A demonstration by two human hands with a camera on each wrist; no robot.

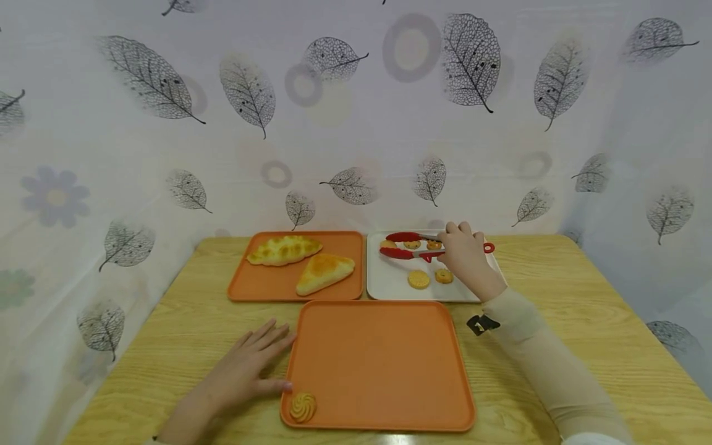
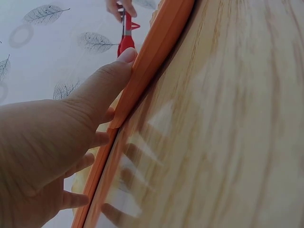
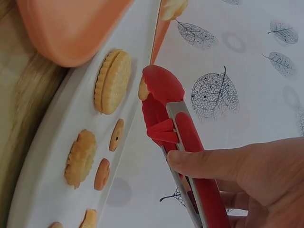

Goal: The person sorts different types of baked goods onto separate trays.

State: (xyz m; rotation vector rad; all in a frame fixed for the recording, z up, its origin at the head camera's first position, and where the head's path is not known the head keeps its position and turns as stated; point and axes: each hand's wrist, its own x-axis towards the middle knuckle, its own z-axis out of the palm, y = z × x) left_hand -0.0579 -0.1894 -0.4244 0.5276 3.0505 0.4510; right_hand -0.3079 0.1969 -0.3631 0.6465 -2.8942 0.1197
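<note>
My right hand [image 1: 465, 252] grips red-tipped metal tongs [image 1: 402, 253] over the white tray [image 1: 378, 290]. In the head view the tong heads stand apart, with a round biscuit [image 1: 387, 245] partly showing between them. The right wrist view shows my thumb pressed along the tongs' arm and a biscuit edge [image 3: 142, 89] peeking out at the red tips. My left hand [image 1: 245, 361] lies with spread fingers at the left side of the front orange tray [image 1: 384, 364], thumb on its rim. A swirled cookie [image 1: 303, 408] sits in that tray's near left corner.
Several cookies lie on the white tray, including a round yellow biscuit [image 1: 419, 279] and a ring cookie [image 1: 444, 275]. At the back left, another orange tray [image 1: 245, 287] carries a long bread [image 1: 285, 250] and a triangular bread [image 1: 325, 273]. A leaf-printed curtain [image 1: 356, 123] hangs behind the wooden table [image 1: 183, 321].
</note>
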